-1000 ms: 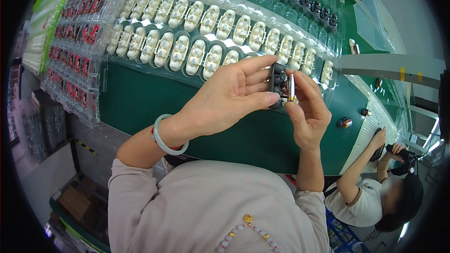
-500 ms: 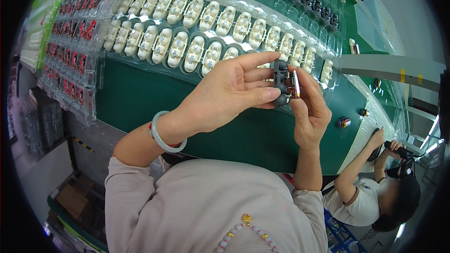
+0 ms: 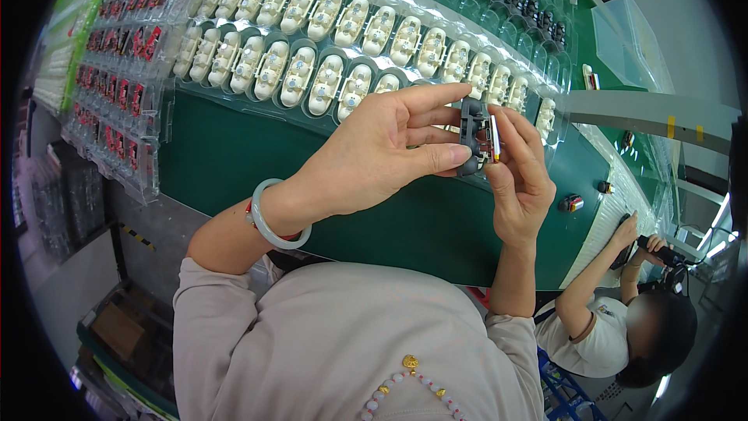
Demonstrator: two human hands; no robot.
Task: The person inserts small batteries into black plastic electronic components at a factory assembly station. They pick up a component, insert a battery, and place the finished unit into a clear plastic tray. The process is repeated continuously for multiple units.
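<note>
Your left hand [image 3: 389, 144] is partly closed around a dark grey housing [image 3: 470, 136]: the thumb presses near its lower end, the index finger reaches out straight to its upper end, and the other fingers lie behind it, slightly apart. Your right hand [image 3: 520, 179] is drawn in to a pinch, thumb below and curled fingers above, on a thin, pale-faced part [image 3: 494, 139] with a red edge. You hold that part upright just beside the housing's right side; whether the two touch, you cannot tell from here. Both pieces are raised over the green counter [image 3: 226, 148], in front of the rows of cream shells [image 3: 299, 78].
</note>
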